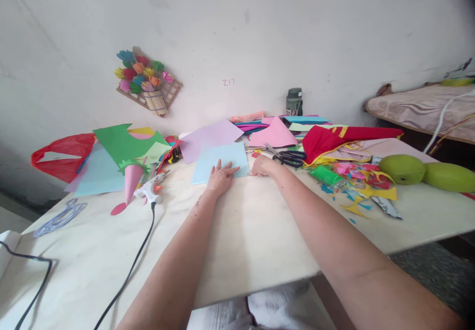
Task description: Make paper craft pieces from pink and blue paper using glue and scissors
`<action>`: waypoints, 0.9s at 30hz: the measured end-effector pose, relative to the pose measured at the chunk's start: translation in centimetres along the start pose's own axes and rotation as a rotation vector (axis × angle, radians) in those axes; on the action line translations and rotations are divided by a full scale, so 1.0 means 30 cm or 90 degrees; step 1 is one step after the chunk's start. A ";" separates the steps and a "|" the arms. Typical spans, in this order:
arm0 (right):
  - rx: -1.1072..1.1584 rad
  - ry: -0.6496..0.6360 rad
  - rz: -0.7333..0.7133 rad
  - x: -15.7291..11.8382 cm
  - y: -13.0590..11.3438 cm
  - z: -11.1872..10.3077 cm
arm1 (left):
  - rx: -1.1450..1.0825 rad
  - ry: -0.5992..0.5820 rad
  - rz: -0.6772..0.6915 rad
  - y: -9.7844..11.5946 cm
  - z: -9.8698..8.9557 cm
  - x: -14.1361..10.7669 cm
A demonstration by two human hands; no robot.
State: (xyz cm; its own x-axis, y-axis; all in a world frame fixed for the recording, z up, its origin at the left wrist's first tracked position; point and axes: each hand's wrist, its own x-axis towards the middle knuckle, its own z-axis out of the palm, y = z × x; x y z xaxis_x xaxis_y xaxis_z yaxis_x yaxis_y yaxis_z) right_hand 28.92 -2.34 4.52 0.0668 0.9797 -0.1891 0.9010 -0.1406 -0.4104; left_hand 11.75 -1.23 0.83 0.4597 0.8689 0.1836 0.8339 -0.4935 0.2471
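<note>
A sheet of light blue paper lies on the table in front of me. My left hand rests flat on its near part, fingers spread. At the paper's near right corner is my right hand, its fingers curled together at the edge; the fingertips are partly hidden. Just right of that hand lie black-handled scissors, blades toward the left. A small red paper piece sits behind the right hand. Beyond the blue sheet is a lilac sheet, partly covered by it.
Left of me stand a white glue gun with a black cord and a pink paper cone with a green fringe. To the right are a red cloth, paper scraps, and green mangoes. A bottle stands at the wall.
</note>
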 end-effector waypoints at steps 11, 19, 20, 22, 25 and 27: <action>-0.119 -0.115 0.040 -0.007 -0.024 -0.026 | 0.037 -0.004 0.154 0.008 -0.012 -0.028; -0.020 -0.073 0.062 -0.010 0.002 -0.021 | 0.127 -0.031 0.206 0.050 -0.061 -0.068; -0.009 -0.064 0.064 -0.014 0.007 -0.019 | 0.126 -0.029 0.206 0.052 -0.062 -0.071; 0.010 -0.050 0.066 -0.019 0.020 -0.016 | 0.119 -0.027 0.203 0.053 -0.059 -0.073; 0.106 0.049 0.046 -0.020 0.039 -0.014 | 0.105 -0.029 0.192 0.053 -0.053 -0.074; 0.186 0.144 0.008 -0.022 0.037 -0.010 | 0.099 -0.035 0.179 0.054 -0.050 -0.074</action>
State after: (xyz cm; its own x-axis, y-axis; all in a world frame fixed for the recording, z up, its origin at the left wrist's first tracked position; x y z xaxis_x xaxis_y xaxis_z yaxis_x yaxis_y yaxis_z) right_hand 30.02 -3.09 4.47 0.1996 0.9799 -0.0076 0.7408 -0.1560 -0.6533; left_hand 11.61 -4.03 2.24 0.6904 0.7027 0.1719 0.7069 -0.7058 0.0457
